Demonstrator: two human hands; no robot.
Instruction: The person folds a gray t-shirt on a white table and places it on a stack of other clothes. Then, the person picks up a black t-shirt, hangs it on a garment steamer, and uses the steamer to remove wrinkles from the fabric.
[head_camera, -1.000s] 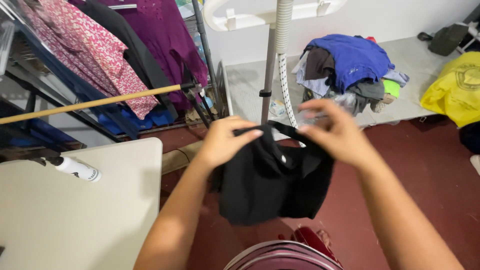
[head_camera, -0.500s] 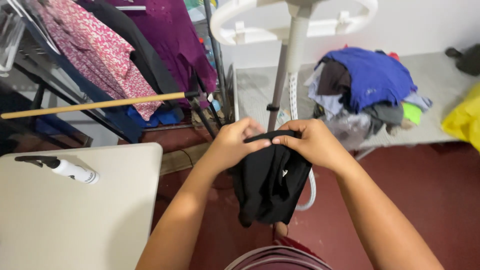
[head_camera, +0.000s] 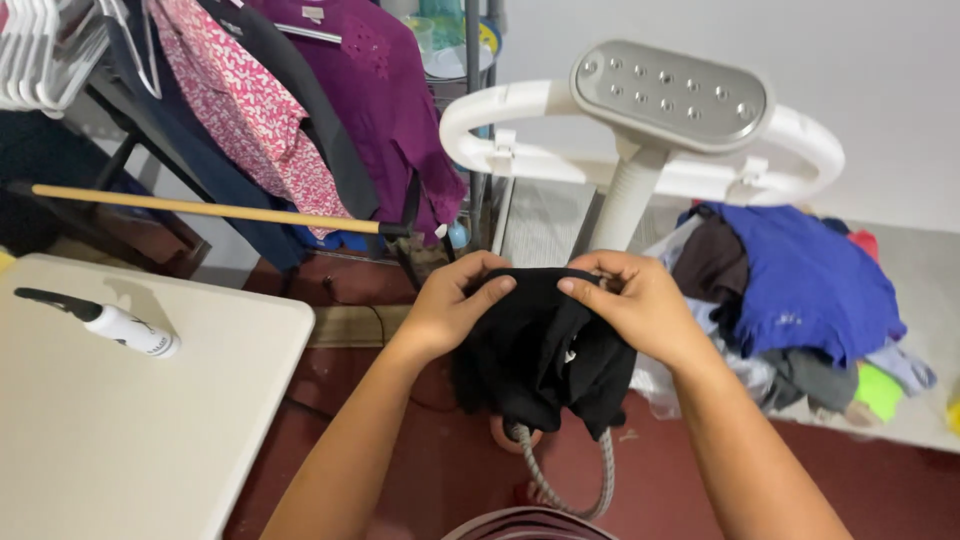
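while the left hand (head_camera: 450, 305) and right hand (head_camera: 635, 300) both pinch the top edge of the black garment (head_camera: 545, 355), held up in front of the steamer's white hanger head (head_camera: 650, 120), its soft, light cloth droops in loose folds and looks best gripped along that edge. outward lie the ribbed grey hose (head_camera: 560, 480), a smooth pale counter (head_camera: 110, 420) with a spray bottle (head_camera: 115, 325), hanging shirts (head_camera: 300, 110) and a clothes pile (head_camera: 800, 290).

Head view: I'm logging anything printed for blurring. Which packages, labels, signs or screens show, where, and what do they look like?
Neck label: small pale rectangle inside the collar of the purple shirt, top of rack.
Spray bottle: lying on the cream table, left; white body, black nozzle, faint dark marking.
No signs or screens.
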